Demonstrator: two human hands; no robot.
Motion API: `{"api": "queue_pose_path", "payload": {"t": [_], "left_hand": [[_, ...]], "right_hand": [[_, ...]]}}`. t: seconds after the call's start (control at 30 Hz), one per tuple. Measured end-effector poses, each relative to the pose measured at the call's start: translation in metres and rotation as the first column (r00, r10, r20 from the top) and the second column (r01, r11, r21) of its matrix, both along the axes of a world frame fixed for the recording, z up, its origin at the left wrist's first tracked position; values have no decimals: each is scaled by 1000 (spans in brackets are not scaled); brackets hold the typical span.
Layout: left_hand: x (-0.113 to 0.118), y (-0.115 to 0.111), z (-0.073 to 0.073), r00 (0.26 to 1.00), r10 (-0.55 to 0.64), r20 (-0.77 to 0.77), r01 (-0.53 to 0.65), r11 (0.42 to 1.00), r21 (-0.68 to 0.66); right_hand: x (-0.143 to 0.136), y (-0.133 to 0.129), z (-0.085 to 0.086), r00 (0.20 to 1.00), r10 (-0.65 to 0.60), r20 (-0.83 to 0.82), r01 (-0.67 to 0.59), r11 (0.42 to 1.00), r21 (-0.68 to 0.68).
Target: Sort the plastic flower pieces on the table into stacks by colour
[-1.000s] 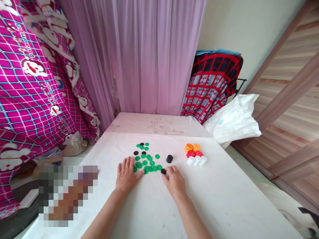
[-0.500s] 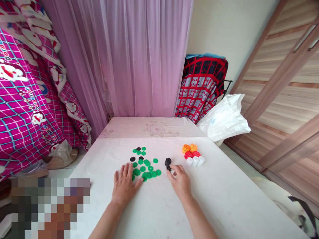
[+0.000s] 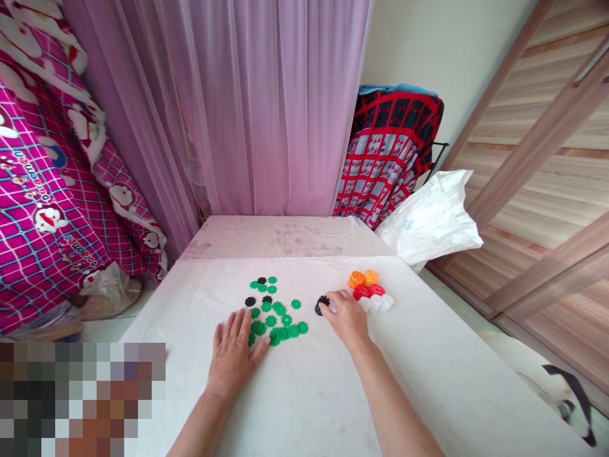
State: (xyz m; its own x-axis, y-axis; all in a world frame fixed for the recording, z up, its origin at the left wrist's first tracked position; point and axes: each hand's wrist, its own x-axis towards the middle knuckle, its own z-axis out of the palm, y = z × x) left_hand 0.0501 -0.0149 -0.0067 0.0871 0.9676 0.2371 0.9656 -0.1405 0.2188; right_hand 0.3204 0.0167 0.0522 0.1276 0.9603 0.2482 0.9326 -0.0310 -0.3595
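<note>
My left hand (image 3: 231, 352) lies with its fingers spread on the table, its fingertips and thumb beside several loose green discs (image 3: 284, 333). My right hand (image 3: 346, 316) pinches at a small pile of black notched discs (image 3: 322, 305), thumb and fingers at its right side. More black discs (image 3: 250, 301) lie to the left, near a few green ones (image 3: 272, 280). Right of the black pile are orange discs (image 3: 356, 278), red discs (image 3: 362, 292) and white discs (image 3: 380, 303), partly behind my right hand.
The table has a white cover (image 3: 295, 406). A white plastic bag (image 3: 435, 219) stands past its back right edge. Behind hang a pink curtain (image 3: 266, 114) and a red checked cloth (image 3: 385, 152); wooden doors (image 3: 547, 190) are at the right.
My right hand has moved up and slightly right, and the lower black disc is now up at the black pile. My left hand stays by the green discs. The view has shifted slightly.
</note>
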Motion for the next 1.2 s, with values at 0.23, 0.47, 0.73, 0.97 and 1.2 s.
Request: {"api": "queue_pose_path", "payload": {"t": [0.23,0.47,0.73,0.97,1.2], "left_hand": [[-1,-1,1,1000,-6,-12,6,1000,0],[-1,0,-1,1000,-17,-17,18,998,52],[-2,-1,-2,999,-28,-15,29,998,53],[-1,-2,1,1000,-24,-11,25,999,44],[0,-2,3,1000,-25,-8,26,999,35]], "right_hand": [[5,-8,-2,1000,-17,-4,17,999,37],[6,-10,-14,1000,20,1,-20,992,128],[-3,1,-18,994,98,-53,-95,993,67],[-1,2,-19,994,91,-66,-86,994,63],[0,-22,-11,998,16,-57,-14,999,43]]}}
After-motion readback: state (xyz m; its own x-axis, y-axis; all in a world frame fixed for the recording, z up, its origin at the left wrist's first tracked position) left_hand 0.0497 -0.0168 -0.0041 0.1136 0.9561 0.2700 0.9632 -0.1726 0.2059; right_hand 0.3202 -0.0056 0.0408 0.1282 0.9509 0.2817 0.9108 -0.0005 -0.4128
